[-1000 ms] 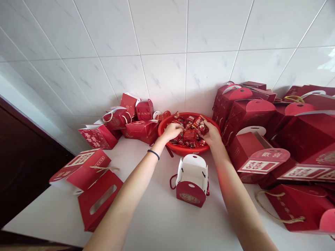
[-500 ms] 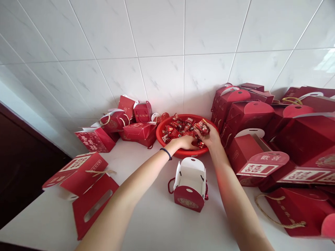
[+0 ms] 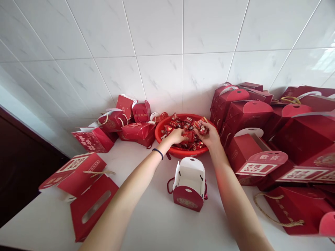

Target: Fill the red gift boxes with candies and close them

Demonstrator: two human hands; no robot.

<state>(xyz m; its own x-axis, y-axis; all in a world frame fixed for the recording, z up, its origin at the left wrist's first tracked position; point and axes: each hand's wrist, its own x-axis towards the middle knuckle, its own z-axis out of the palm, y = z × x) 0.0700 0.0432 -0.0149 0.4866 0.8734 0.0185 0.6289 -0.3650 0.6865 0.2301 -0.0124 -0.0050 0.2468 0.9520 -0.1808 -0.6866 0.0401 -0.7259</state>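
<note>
Over a red plastic basin [image 3: 160, 136] heaped with small wrapped candies [image 3: 188, 122], both arms reach forward. My right hand [image 3: 210, 136] is closed around several red-and-gold wrapped candies [image 3: 200, 124] above the basin's right side. Inside the basin, my left hand [image 3: 178, 136] pinches a red-wrapped candy [image 3: 187, 135]; a dark band circles that wrist. Between my forearms stands an open red gift box [image 3: 188, 199] with a white inside and a dark red cord at each side. Its interior shows no contents.
Finished-looking red gift boxes [image 3: 251, 115] are stacked closely at the right. More red boxes [image 3: 138, 131] cluster at the back left, and others [image 3: 78, 174] lie at the front left. Behind the white table [image 3: 157, 223] rises a tiled wall [image 3: 159, 76].
My left hand has lifted a little and moved left among the candies, and a red-wrapped one now shows at its fingertips. My right hand keeps its candies nearly in place.
</note>
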